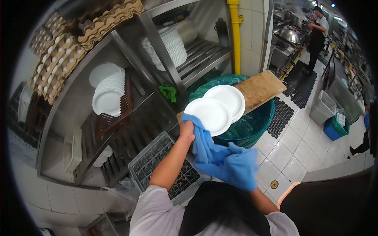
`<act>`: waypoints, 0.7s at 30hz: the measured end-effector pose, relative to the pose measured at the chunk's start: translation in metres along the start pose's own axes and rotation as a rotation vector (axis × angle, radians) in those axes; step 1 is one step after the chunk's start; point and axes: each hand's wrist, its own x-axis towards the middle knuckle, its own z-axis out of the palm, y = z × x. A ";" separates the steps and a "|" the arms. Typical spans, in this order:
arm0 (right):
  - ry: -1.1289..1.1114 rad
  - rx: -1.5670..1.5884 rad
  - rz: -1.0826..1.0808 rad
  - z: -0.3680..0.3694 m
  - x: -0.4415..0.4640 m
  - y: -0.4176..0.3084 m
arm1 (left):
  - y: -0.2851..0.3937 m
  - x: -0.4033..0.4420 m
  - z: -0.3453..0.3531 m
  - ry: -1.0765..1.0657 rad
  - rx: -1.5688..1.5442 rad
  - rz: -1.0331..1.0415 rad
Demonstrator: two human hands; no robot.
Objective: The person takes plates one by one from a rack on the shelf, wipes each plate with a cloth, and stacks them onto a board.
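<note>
My left hand (188, 131) is closed on the near edge of a white plate (208, 117), with part of a blue cloth (206, 151) between hand and plate. The cloth hangs down and stretches across to my right hand (244, 173), which is wrapped in it; its fingers are hidden beneath the fabric. Just behind the held plate, a small stack of white plates (233, 98) rests on a wooden board (264, 89). The held plate overlaps this stack in view, and I cannot tell whether they touch. The board lies across a green bin (265, 126) lined with a plastic bag.
Left, a metal shelf holds a brown rack (126, 96) of white plates (107, 102). Another plate stack (165, 47) sits higher up. A grey glass crate (157, 157) stands below, egg trays (59, 59) above. A person (317, 39) stands at the far stoves.
</note>
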 end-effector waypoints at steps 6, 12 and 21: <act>0.469 -0.125 0.157 0.012 0.020 -0.086 | -0.009 0.053 0.035 -0.029 0.340 0.014; 0.638 -0.473 -0.132 -0.036 0.024 -0.155 | 0.044 -0.009 -0.005 -0.450 0.546 -0.092; 0.345 -0.946 -0.317 0.018 0.070 -0.140 | 0.219 -0.090 -0.120 -0.252 1.184 0.477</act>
